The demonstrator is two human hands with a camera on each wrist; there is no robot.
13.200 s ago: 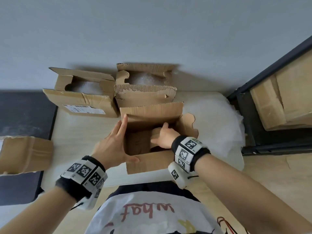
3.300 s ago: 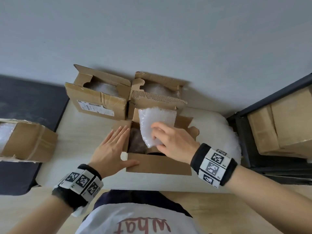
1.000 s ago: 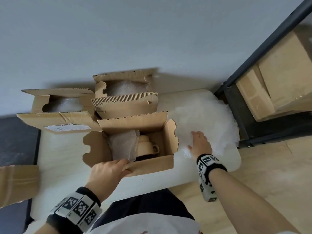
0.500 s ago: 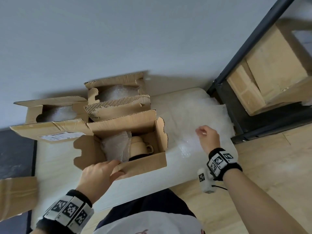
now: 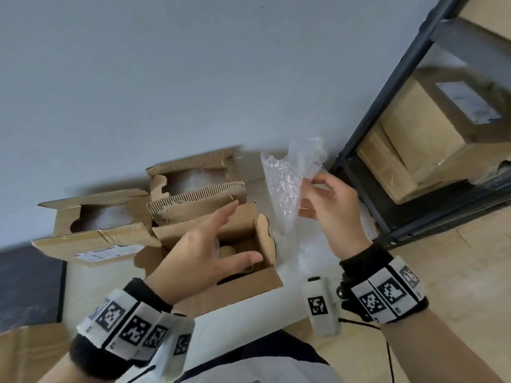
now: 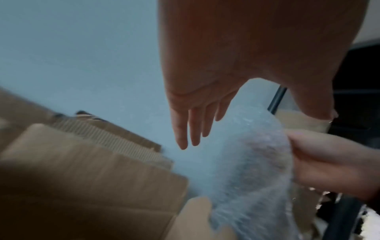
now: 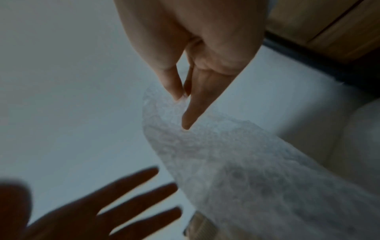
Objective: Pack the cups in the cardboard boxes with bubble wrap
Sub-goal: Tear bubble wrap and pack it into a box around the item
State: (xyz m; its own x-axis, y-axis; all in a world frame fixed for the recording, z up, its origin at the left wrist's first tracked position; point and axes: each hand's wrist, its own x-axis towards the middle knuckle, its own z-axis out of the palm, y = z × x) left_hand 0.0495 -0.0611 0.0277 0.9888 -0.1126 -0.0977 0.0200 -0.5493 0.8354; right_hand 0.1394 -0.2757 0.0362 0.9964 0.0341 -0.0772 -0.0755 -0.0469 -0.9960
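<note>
My right hand (image 5: 322, 201) pinches a sheet of bubble wrap (image 5: 290, 181) and holds it up in the air to the right of the open cardboard box (image 5: 249, 286). In the right wrist view the thumb and fingers (image 7: 179, 91) pinch the top edge of that sheet (image 7: 236, 162). My left hand (image 5: 210, 244) hovers open over the box, fingers straight and spread, reaching toward the sheet (image 6: 246, 154). A beige cup (image 5: 229, 251) sits inside the box, mostly hidden behind that hand.
Two more open boxes (image 5: 91, 230) (image 5: 193, 189) with bubble wrap inside stand behind, against the grey wall. A heap of bubble wrap (image 5: 312, 252) lies on the table at the right. A black shelf (image 5: 387, 150) holding cartons stands at far right. Another carton (image 5: 27, 352) is bottom left.
My right hand has lifted a sheet of bubble wrap off the heap into the air. My left hand has let go of the box's front wall and risen, spread, toward the sheet.
</note>
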